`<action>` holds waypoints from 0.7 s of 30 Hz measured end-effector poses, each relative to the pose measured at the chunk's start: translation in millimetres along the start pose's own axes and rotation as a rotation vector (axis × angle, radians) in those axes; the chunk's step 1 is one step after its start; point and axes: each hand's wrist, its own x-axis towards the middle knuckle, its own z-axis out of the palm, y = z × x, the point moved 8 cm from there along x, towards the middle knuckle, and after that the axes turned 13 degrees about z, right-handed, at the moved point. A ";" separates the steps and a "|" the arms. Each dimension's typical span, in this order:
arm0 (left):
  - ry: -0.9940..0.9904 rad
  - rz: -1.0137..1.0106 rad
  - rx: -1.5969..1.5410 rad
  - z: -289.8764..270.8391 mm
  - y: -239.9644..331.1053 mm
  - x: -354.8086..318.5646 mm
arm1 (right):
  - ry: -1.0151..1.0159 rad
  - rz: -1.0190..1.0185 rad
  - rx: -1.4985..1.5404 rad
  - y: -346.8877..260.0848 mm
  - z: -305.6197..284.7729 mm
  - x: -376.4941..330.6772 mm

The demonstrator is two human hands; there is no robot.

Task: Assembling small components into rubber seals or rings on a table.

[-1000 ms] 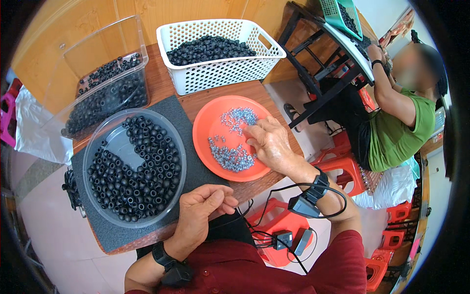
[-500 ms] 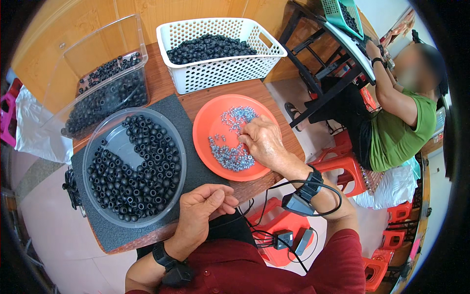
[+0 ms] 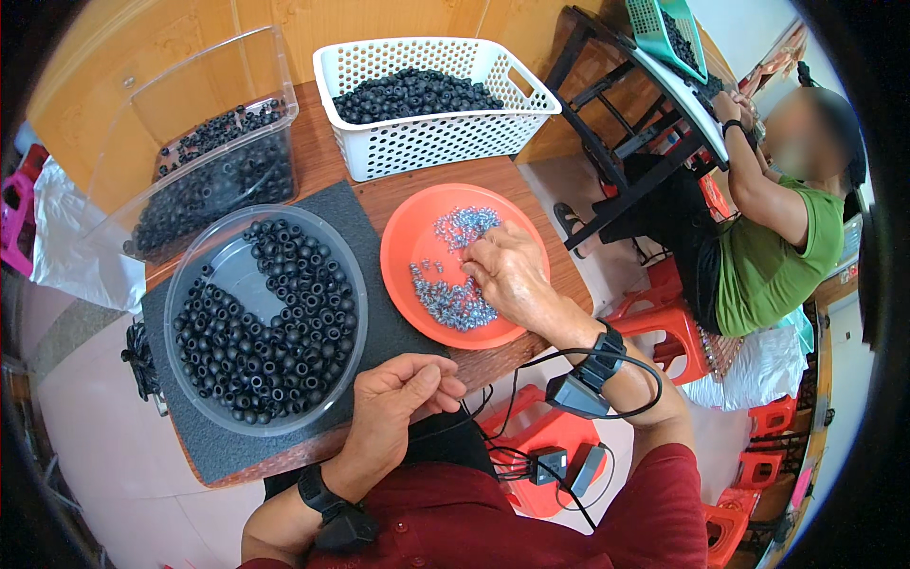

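Observation:
My right hand (image 3: pixel 512 275) reaches over an orange plate (image 3: pixel 403 261), thumb and fingertips pinched together among small silvery metal pieces (image 3: pixel 455 305). Whether a piece is between those fingertips cannot be made out. My left hand (image 3: pixel 403 398) hovers at the table's near edge, its fingers curled and the thumb pressed on them; anything inside is hidden. To its left stands a clear round tub (image 3: pixel 248 280) holding many black hollow beads (image 3: pixel 256 365), with part of its bottom bare. A dark grey mat (image 3: pixel 393 322) lies under the tub.
Behind are a white perforated basket (image 3: pixel 427 147) of black beads and a clear rectangular bin (image 3: pixel 213 194) with more. At right, a person in a green shirt (image 3: pixel 777 256) works at another table. Cables (image 3: pixel 654 384) hang by my right wrist, above red stools (image 3: pixel 664 327).
The whole view has shifted slightly, so the table things appear a little further right. My right hand stays over the orange plate, and my left hand keeps nearly the same pose.

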 end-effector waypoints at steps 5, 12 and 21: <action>-0.014 -0.006 -0.005 0.5 0.0 0.3 | 0.000 0.004 -0.019 -1.3 4.5 2.6; 0.008 -0.014 -0.015 -4.4 -0.6 1.2 | -0.008 0.020 0.037 -9.6 9.8 11.2; -0.151 0.008 -0.042 10.7 14.0 -17.4 | 0.052 -0.047 -0.026 -15.3 3.5 6.4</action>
